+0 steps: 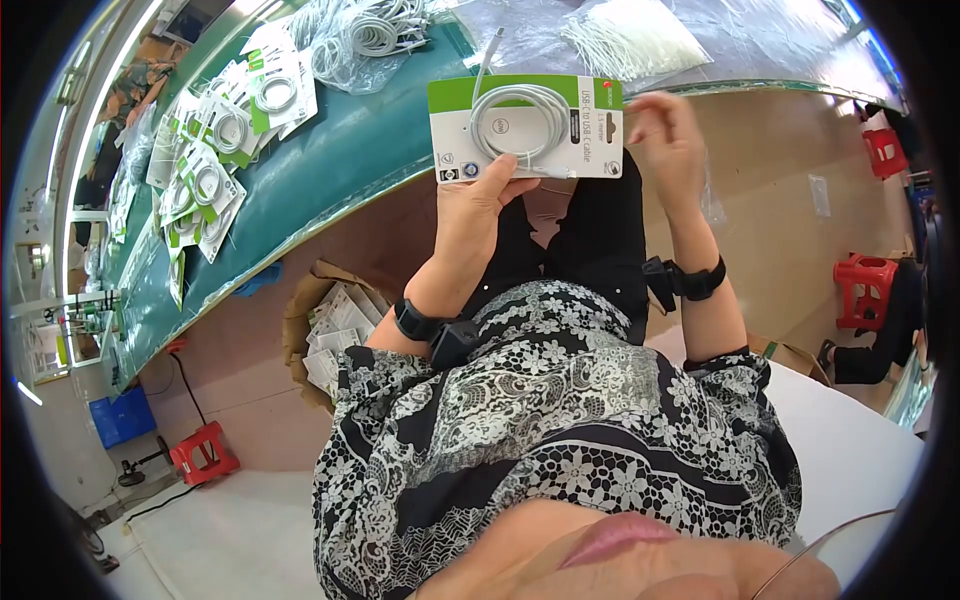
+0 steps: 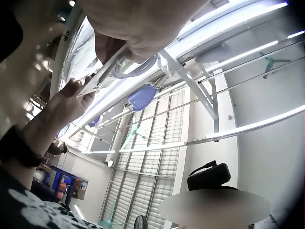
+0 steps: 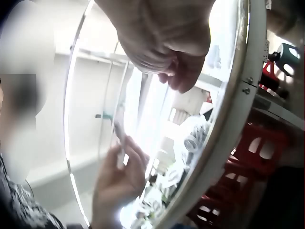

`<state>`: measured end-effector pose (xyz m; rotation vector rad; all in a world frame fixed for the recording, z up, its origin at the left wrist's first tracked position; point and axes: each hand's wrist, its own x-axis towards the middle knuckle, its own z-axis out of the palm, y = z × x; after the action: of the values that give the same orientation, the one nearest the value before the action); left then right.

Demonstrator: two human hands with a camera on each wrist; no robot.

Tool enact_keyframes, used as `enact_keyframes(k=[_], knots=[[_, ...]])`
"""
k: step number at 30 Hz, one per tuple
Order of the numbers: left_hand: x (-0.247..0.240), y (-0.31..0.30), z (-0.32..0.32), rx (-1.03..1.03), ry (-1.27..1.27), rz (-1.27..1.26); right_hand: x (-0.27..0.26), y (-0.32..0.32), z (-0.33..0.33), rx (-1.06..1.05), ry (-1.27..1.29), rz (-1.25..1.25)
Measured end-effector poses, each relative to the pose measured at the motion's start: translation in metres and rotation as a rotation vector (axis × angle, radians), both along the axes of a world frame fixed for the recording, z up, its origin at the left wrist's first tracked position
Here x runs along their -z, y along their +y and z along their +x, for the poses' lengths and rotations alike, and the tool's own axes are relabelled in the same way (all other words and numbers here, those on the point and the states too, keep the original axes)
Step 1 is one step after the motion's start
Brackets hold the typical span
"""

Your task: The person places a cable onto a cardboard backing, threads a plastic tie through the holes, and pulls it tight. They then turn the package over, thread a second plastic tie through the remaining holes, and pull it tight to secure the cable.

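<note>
A white and green cardboard package card (image 1: pixel 452 130), printed "USB-C to USB-C cable", is held up by my left hand (image 1: pixel 473 215). The thumb lies across its front lower edge, the other fingers behind. A white USB cable (image 1: pixel 557 128) sits coiled on the card's face, one end sticking up past the top edge. My right hand (image 1: pixel 668 145) is beside the card's right end, its fingers loosely bent and blurred. Seen from the right wrist, that right hand (image 3: pixel 167 47) shows nothing between its fingers. The left wrist view catches the card (image 2: pixel 102 74) nearly edge-on.
On the green table (image 1: pixel 330 165) at the left lie several carded cables (image 1: pixel 205 185). Bagged cable coils (image 1: pixel 375 35) and a pile of white ties (image 1: pixel 640 40) are at the back. Below the table edge stands a carton (image 1: pixel 300 300) of cards. Red stools (image 1: pixel 865 290) stand on the floor.
</note>
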<state>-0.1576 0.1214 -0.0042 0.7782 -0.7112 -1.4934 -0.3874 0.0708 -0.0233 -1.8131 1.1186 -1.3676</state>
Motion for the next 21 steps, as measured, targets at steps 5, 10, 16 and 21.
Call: enact_keyframes(k=[5, 10, 16, 21], knots=[[-0.009, 0.011, -0.003, 0.084, -0.009, 0.023, 0.054, 0.016, 0.031, -0.128, -0.019, -0.114], [-0.009, 0.019, -0.002, 0.111, -0.021, 0.059, 0.063, 0.009, 0.042, -0.223, 0.234, -0.204], [-0.008, 0.018, -0.002, 0.138, 0.023, 0.074, 0.046, 0.024, 0.049, -0.155, 0.547, -0.330], [-0.008, 0.019, 0.000, 0.152, 0.018, 0.075, 0.051, 0.019, 0.040, -0.139, 0.554, -0.582]])
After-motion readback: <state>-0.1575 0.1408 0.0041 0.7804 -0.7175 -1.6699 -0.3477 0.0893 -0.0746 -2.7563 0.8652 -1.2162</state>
